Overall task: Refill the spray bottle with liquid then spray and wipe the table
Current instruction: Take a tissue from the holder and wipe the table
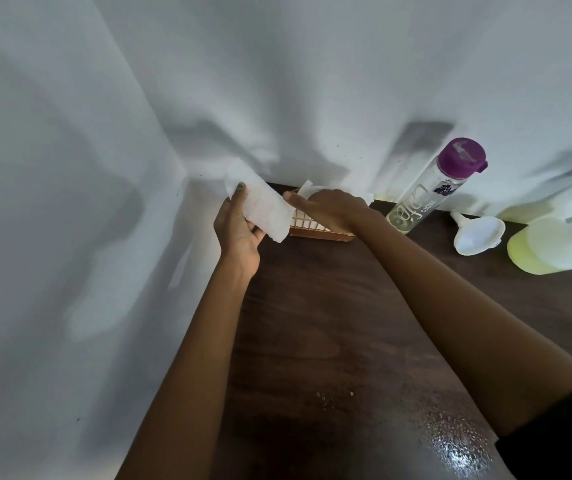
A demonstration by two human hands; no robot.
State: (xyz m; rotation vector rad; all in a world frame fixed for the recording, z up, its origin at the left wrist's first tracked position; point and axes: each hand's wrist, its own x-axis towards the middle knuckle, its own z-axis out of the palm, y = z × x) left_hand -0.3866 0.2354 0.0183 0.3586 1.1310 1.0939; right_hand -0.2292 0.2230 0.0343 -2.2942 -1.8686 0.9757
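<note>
So the left hand [239, 226] has a folded paper towel [265, 211] pinched between thumb and fingers, held up near the wall in the far corner. The right hand [329, 209] lies palm down over a small wire basket [315, 230] right beside it, forefinger stretched toward the towel; more white tissue pokes out behind that hand, but whether the other fingers have hold of any of it I can't tell, they're hidden underneath.

Further right along the wall there's a clear bottle with a purple cap [440, 185], very little yellowish liquid in the bottom. Next to it a white funnel [478, 235] lies on its side, and then the spray bottle [551, 245] with yellow liquid in it, partly cut off at the frame edge.

As for progress: looks to me like the refill is done, since the funnel's out and the sprayer has liquid. Spraying seems done too, because there are wet droplets [457, 441] shining on the dark wooden table [312, 323] close to the camera. What's left is the actual wiping.
</note>
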